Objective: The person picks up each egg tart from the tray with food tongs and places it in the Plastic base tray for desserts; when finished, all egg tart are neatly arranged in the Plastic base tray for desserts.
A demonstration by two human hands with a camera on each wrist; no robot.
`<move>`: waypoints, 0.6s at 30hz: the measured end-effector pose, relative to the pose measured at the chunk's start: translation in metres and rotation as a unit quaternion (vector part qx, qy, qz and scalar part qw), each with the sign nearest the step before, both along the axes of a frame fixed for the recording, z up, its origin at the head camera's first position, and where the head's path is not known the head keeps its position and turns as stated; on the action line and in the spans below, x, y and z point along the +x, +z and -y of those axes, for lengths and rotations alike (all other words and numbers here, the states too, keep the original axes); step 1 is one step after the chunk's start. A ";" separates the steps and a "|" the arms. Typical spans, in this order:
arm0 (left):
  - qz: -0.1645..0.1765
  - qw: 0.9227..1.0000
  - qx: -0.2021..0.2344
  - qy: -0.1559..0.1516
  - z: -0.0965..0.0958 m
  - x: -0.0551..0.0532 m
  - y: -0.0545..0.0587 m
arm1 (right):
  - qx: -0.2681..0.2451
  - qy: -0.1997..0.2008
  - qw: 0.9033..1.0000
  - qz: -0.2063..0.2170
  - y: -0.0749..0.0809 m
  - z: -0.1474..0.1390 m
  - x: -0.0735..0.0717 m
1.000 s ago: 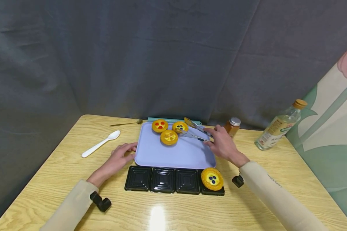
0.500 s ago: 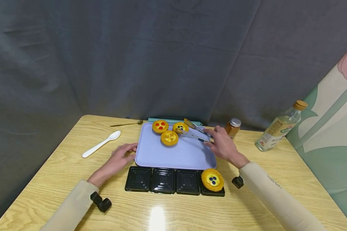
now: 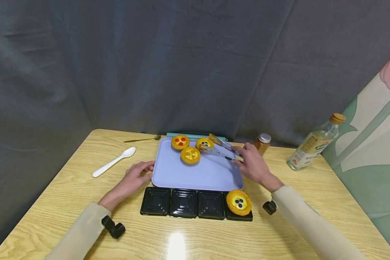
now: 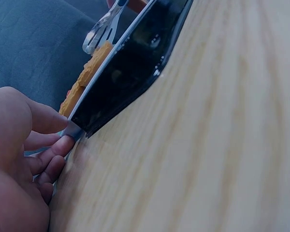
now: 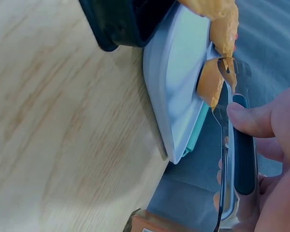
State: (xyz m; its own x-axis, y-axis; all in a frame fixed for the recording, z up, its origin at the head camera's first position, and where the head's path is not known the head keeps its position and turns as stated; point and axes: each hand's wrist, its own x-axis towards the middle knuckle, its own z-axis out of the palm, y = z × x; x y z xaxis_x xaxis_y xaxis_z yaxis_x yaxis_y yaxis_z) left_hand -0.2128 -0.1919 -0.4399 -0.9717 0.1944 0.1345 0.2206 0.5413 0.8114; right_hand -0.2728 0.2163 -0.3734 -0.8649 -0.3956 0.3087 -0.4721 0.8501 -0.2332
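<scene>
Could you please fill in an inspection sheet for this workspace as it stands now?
Surface: wooden table, glare near front edge.
Job's things: lilac tray with three tarts; tongs close on the blueberry tart; another tart sits in the rightmost black mould.
Clutter: white spoon, small fork, spice jar, oil bottle.
Grippers: right hand grips tongs; left hand touches tray edge.
Cables: nothing seen.
Surroundings: grey curtain.
</scene>
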 end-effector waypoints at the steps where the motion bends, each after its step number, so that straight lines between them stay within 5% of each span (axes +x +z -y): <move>1: 0.000 1.000 0.001 0.000 0.000 0.000 0.000 | -0.001 0.001 1.000 -0.004 0.000 -0.001 0.001; 18: -0.010 1.000 0.005 -0.002 0.000 0.001 -0.001 | -0.019 0.009 1.000 -0.010 0.000 -0.017 0.025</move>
